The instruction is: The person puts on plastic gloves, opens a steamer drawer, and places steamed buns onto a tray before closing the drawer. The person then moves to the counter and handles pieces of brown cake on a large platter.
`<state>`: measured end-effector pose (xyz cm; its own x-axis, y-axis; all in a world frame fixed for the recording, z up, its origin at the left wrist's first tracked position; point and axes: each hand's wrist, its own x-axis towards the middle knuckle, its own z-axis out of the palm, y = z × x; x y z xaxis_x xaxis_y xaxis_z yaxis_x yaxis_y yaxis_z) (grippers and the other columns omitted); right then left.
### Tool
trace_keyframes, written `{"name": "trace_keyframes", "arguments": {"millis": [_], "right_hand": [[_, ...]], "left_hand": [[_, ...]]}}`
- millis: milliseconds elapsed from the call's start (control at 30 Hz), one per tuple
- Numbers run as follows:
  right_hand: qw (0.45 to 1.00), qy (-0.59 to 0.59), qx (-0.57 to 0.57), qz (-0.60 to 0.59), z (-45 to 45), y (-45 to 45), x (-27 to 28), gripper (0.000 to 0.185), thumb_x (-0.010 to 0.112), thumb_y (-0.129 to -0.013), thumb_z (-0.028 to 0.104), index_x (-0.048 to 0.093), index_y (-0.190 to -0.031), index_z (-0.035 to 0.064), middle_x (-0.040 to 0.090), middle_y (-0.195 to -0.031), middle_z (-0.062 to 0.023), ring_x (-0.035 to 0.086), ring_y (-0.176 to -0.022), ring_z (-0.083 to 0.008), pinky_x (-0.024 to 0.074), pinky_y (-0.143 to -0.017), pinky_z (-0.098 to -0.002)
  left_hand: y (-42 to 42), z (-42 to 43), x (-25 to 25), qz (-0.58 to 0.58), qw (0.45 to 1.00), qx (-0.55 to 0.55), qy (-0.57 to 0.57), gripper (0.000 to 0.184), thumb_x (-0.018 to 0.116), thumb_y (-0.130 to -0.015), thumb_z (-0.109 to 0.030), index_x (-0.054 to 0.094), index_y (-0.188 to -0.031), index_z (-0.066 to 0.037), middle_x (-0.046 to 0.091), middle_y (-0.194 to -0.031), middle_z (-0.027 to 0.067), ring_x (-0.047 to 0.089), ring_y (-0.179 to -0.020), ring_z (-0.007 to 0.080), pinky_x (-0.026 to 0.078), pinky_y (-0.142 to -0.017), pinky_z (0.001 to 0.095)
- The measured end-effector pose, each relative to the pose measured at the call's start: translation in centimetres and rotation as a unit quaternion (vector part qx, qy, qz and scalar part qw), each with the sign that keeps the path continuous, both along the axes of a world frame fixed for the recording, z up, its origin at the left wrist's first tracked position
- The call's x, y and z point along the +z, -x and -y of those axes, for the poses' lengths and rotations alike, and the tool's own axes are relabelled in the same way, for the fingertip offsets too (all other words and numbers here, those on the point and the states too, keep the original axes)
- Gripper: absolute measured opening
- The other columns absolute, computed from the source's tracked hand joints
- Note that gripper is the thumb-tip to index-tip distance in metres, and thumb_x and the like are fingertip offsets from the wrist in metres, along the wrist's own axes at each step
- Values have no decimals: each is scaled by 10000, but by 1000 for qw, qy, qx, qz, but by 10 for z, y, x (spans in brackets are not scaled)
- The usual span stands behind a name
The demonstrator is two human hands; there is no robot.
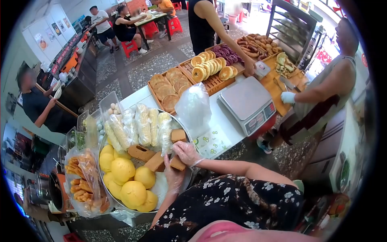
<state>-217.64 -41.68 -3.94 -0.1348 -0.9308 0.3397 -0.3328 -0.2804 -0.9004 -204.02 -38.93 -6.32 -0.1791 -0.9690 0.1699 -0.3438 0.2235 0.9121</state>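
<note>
Clear plastic gloves cover both my hands, which are close together at the right side of a large round metal tray (192, 183). My left hand (174, 176) is closed around a brown cake block (177, 163), its fingers pointing up. Just above that block, my right hand (187, 153) has curled fingers beside the end of a plastic-wrapped pale yellow cob (164, 128); what they pinch is hidden. Other brown blocks (141, 153) lie to the left. Round yellow buns (123, 170) fill the tray's lower left, and several wrapped cobs (142, 125) line its far side.
Bagged fried dough sticks (84, 177) stand left of the tray. Beyond it are a plastic bag (194, 109), flat round cakes (167, 94) and a scale (246, 99). Across the counter, a person's arm (229, 34) reaches over; another person (322, 84) stands right.
</note>
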Motion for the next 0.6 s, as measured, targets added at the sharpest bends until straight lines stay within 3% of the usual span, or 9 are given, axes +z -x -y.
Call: {"name": "trace_keyframes", "arguments": {"millis": [33, 133, 333, 500, 600], "right_hand": [[1000, 1, 13, -2, 0, 1, 0, 210, 513, -968, 193, 612, -948, 9, 612, -839, -200, 611, -771, -379, 483, -673, -408], [1000, -4, 11, -4, 0, 2, 0, 211, 512, -968, 189, 615, -956, 5, 613, -857, -207, 610, -796, -388, 483, -687, -414], [1000, 5, 13, -23, 0, 3, 0, 210, 519, -967, 187, 618, -957, 3, 620, -887, -211, 611, -828, -393, 485, -711, -415], [1000, -2, 15, -5, -1, 2, 5, 210, 524, -967, 189, 616, -953, 1, 623, -882, -210, 619, -826, -385, 489, -713, -410], [1000, -5, 8, 4, 0, 3, 3, 202, 527, -965, 182, 614, -945, 1, 622, -865, -206, 623, -817, -382, 491, -706, -405]], "left_hand": [[1, 1, -3, 0, 1000, -1, 0, 952, 825, -711, -199, 266, -1461, -22, 636, -1149, 226, 647, -1004, 372, 506, -856, 408], [0, 2, -8, -24, 999, 6, -40, 948, 842, -689, -223, 308, -1443, -14, 615, -1193, 237, 626, -1048, 381, 494, -883, 417], [-2, 9, -11, 23, 999, 0, 35, 896, 862, -651, -265, 406, -1377, -5, 581, -1220, 233, 563, -1114, 383, 437, -953, 435], [0, 4, 6, 166, 985, 4, 48, 839, 860, -647, -249, 447, -1341, -22, 576, -1173, 188, 535, -1089, 372, 404, -969, 445], [4, -1, 9, 136, 984, 38, 111, 833, 849, -661, -235, 431, -1347, -17, 588, -1185, 192, 546, -1097, 372, 412, -972, 443]]}}
